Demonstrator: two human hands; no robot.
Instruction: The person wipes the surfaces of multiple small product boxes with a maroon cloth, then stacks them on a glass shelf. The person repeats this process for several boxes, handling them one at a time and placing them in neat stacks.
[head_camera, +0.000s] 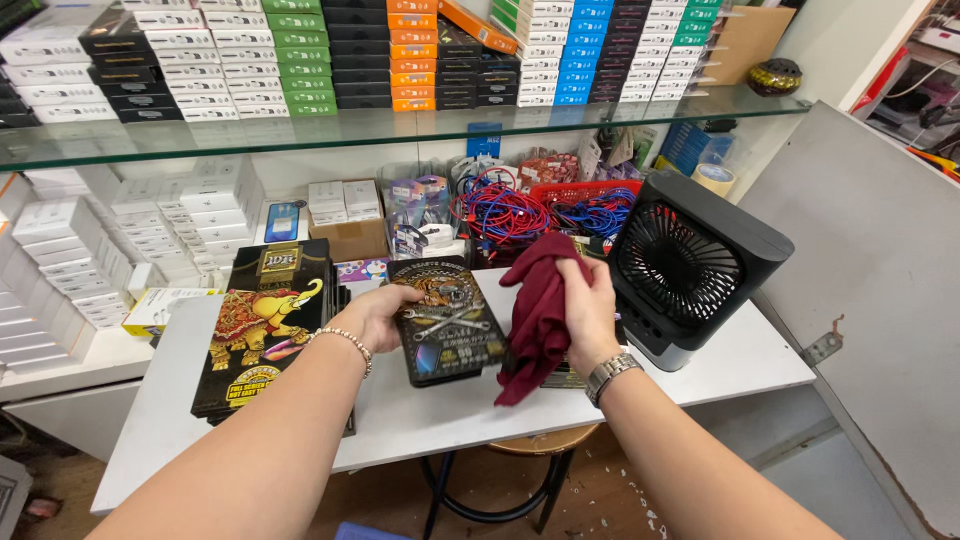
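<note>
My left hand (378, 312) grips the left edge of a flat black box (448, 322) printed with a tiger and crossed wrenches, held tilted just above the white table (420, 410). My right hand (590, 305) is closed on a dark red cloth (535, 315) that hangs down beside the box's right edge. A bead bracelet is on my left wrist and a metal watch on my right. Another flat dark item lies partly hidden under the cloth.
A stack of black boxes with an elephant print (265, 335) lies at the left. A black desk fan (690, 265) stands at the right. Behind are baskets of red and blue cables (520, 215), white boxes, and a glass shelf (400, 125) stacked with coloured boxes. A stool stands under the table.
</note>
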